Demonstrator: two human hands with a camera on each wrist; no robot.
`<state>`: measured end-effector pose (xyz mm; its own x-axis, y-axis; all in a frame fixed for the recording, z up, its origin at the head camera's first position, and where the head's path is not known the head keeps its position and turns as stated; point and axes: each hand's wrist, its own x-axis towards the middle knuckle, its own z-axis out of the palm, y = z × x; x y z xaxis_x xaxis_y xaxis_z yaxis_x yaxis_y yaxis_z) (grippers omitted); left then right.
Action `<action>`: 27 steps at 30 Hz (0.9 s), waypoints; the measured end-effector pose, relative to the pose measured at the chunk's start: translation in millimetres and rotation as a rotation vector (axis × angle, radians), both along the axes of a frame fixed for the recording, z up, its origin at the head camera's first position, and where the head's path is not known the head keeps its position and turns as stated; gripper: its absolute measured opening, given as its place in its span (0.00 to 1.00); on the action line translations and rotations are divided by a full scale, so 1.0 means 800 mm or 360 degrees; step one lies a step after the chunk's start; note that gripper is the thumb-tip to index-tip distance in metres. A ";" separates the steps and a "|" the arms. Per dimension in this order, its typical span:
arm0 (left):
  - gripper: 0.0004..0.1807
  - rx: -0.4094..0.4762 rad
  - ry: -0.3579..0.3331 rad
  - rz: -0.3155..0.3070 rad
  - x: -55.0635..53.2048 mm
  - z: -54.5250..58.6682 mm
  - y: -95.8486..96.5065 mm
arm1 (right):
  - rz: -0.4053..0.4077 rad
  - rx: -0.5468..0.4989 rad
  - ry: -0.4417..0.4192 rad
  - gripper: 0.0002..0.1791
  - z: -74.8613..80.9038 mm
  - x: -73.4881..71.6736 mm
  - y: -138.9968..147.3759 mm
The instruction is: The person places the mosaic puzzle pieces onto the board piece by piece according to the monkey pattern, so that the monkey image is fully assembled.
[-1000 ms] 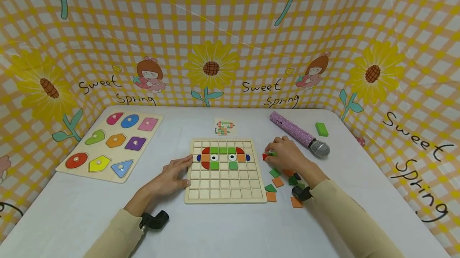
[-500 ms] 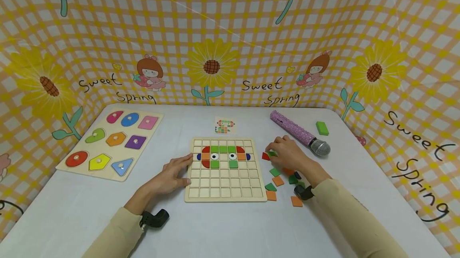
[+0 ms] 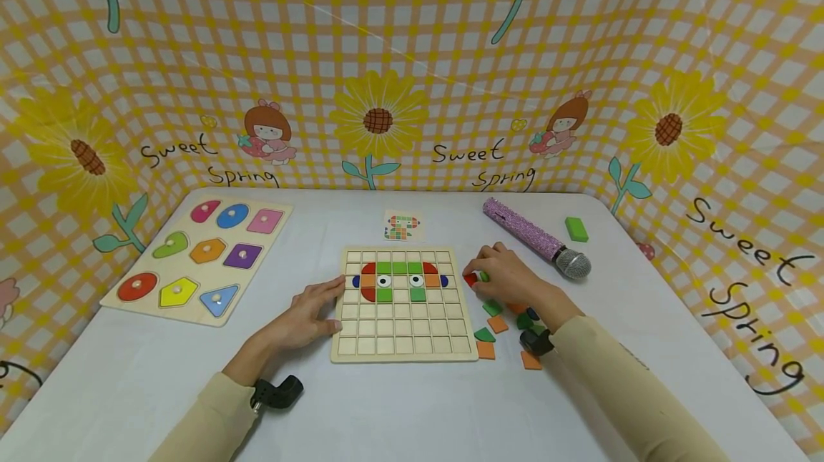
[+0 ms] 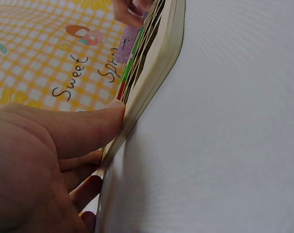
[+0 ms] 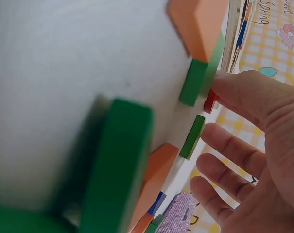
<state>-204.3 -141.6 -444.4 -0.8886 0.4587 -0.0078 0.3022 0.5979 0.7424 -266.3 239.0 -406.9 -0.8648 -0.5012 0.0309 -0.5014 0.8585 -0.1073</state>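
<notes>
In the head view, a square wooden grid board lies mid-table with red, orange, green and blue tiles and two eye tiles in its upper rows. My left hand touches the board's left edge with thumb and fingertips; the left wrist view shows the thumb against its side. Just right of the board, my right hand pinches a small red tile between thumb and index finger. A green tile lies close to its other fingers in the right wrist view. The index fingertip is mostly hidden behind the thumb.
Loose tiles, including an orange tile, lie by the board's right side. A picture card sits behind the board. A glittery purple microphone and a green block lie at the back right, a shape puzzle at the left.
My right hand has shifted slightly left toward the board, and the red tile has moved with its fingertips. The left hand stays at the board's edge.
</notes>
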 end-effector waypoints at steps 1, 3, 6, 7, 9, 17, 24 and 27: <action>0.37 -0.0004 0.0003 0.0000 0.000 0.000 0.000 | 0.0003 0.0002 0.0005 0.14 0.000 0.000 0.000; 0.37 -0.0003 0.0010 -0.0003 0.000 0.000 0.000 | 0.0008 -0.0005 0.0012 0.14 0.000 0.001 0.001; 0.37 0.0005 0.0016 -0.0015 0.000 0.000 -0.001 | 0.0024 -0.0025 0.0044 0.14 0.002 0.004 0.002; 0.37 0.0006 0.0017 -0.0018 0.000 0.000 -0.001 | 0.0030 -0.0038 0.0056 0.14 0.004 0.006 0.001; 0.37 0.0002 0.0017 -0.0018 0.000 0.001 -0.001 | 0.0041 -0.0074 0.0078 0.14 0.007 0.012 -0.001; 0.38 -0.0009 0.0015 -0.0009 -0.001 0.000 -0.001 | 0.0073 -0.0175 0.0081 0.14 0.019 0.036 -0.026; 0.37 -0.0002 0.0016 -0.0012 0.000 -0.002 -0.001 | 0.0046 -0.0150 0.0072 0.14 0.012 0.043 -0.056; 0.37 0.0003 0.0017 -0.0008 0.000 -0.001 -0.001 | 0.0032 -0.0151 0.0095 0.14 0.009 0.043 -0.066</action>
